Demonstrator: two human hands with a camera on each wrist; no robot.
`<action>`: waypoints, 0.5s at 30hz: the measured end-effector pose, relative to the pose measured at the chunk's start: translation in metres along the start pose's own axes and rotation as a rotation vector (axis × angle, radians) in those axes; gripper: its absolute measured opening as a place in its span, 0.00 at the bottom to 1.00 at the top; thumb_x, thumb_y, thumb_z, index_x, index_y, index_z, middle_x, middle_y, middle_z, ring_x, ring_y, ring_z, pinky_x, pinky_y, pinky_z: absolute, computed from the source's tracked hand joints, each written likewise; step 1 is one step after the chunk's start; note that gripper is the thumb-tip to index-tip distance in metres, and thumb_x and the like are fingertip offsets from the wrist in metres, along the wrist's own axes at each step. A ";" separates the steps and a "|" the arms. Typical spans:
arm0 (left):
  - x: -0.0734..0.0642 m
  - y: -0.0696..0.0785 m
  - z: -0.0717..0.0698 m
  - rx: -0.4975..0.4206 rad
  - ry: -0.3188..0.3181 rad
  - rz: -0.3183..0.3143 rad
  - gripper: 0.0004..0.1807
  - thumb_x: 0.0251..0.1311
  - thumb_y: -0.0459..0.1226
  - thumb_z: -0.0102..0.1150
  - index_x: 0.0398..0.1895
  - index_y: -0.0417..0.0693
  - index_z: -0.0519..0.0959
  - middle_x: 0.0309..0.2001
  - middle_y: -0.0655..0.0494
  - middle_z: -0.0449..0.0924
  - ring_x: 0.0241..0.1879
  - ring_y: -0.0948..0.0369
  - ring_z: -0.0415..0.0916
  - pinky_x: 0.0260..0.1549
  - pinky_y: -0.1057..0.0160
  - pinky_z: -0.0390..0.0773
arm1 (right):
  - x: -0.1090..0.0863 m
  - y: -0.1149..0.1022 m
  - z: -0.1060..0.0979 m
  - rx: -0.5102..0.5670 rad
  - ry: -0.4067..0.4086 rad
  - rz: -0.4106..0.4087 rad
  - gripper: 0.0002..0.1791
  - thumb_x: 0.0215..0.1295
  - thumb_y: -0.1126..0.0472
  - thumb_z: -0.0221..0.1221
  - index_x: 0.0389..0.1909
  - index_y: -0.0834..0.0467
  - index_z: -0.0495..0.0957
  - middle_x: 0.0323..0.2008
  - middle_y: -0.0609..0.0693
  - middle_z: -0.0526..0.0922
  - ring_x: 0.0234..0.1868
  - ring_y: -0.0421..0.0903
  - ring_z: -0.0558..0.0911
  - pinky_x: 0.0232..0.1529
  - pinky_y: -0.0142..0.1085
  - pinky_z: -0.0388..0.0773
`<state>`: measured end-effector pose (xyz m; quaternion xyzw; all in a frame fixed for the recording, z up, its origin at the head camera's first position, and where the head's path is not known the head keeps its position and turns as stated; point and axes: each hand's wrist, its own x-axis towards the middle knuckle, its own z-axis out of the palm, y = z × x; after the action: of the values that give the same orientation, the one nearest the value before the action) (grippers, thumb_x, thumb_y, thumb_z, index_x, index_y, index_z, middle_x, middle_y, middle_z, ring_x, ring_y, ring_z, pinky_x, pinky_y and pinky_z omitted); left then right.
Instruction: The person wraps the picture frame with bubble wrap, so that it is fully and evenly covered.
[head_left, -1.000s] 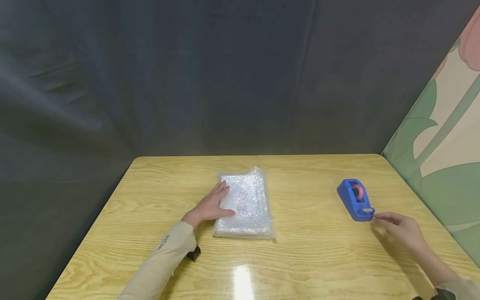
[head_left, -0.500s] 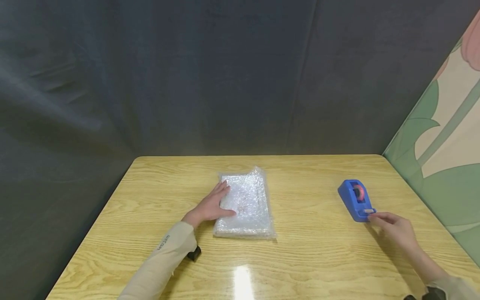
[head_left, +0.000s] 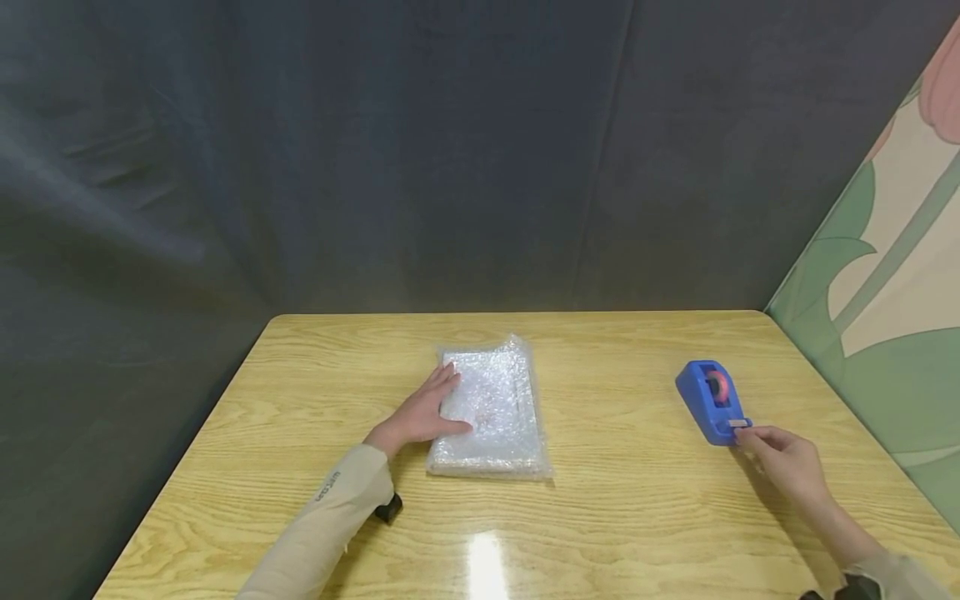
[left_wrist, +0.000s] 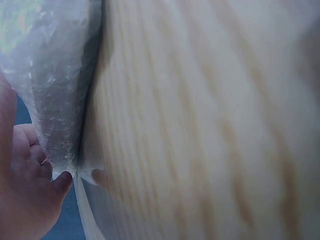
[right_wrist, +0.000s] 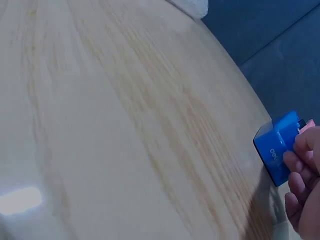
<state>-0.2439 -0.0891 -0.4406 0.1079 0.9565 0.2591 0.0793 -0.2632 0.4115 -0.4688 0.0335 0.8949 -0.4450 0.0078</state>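
My left hand (head_left: 423, 410) rests on the left side of a flat package in bubble wrap (head_left: 495, 408), thumb and fingers spread apart over its upper face. The wrapped package (left_wrist: 55, 65) fills the upper left of the left wrist view, with the hand (left_wrist: 30, 195) beside it. At the right, my right hand (head_left: 791, 465) is at the front end of a blue tape dispenser (head_left: 705, 408), which holds a pink-cored roll (head_left: 719, 385). Thumb and forefinger pinch the tape end at the cutter; the clear tape itself hardly shows. The dispenser (right_wrist: 278, 145) appears past the curled fingers in the right wrist view.
Both things lie on a wood-grain table (head_left: 615, 517), the package near the middle and the dispenser to the right. A dark curtain (head_left: 450, 158) hangs behind and at the left. A flower-patterned panel (head_left: 892, 325) borders the right side.
My right hand has moved slightly left, its fingertips now right against the dispenser's front end. The left hand and package have stayed in place.
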 end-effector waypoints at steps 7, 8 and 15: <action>0.001 -0.002 0.000 -0.001 -0.002 -0.003 0.51 0.47 0.55 0.62 0.70 0.45 0.49 0.72 0.54 0.34 0.70 0.58 0.30 0.66 0.53 0.44 | 0.003 0.007 0.001 -0.027 0.024 -0.119 0.22 0.63 0.51 0.54 0.35 0.71 0.78 0.25 0.31 0.78 0.29 0.21 0.67 0.27 0.23 0.66; 0.001 -0.002 0.001 -0.003 -0.003 -0.002 0.51 0.47 0.55 0.62 0.70 0.45 0.49 0.72 0.54 0.34 0.70 0.58 0.30 0.66 0.53 0.44 | 0.003 0.008 0.001 -0.019 0.025 -0.137 0.21 0.63 0.53 0.54 0.34 0.71 0.78 0.25 0.30 0.78 0.29 0.21 0.68 0.27 0.22 0.66; 0.000 -0.001 0.000 -0.016 -0.005 -0.002 0.51 0.47 0.54 0.63 0.70 0.45 0.50 0.72 0.54 0.34 0.70 0.58 0.30 0.66 0.53 0.44 | 0.006 0.011 -0.002 -0.014 0.017 -0.204 0.18 0.62 0.57 0.56 0.32 0.72 0.78 0.25 0.29 0.78 0.30 0.20 0.68 0.28 0.19 0.66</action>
<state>-0.2442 -0.0898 -0.4415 0.1072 0.9543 0.2665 0.0828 -0.2689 0.4204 -0.4765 -0.0539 0.8968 -0.4368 -0.0449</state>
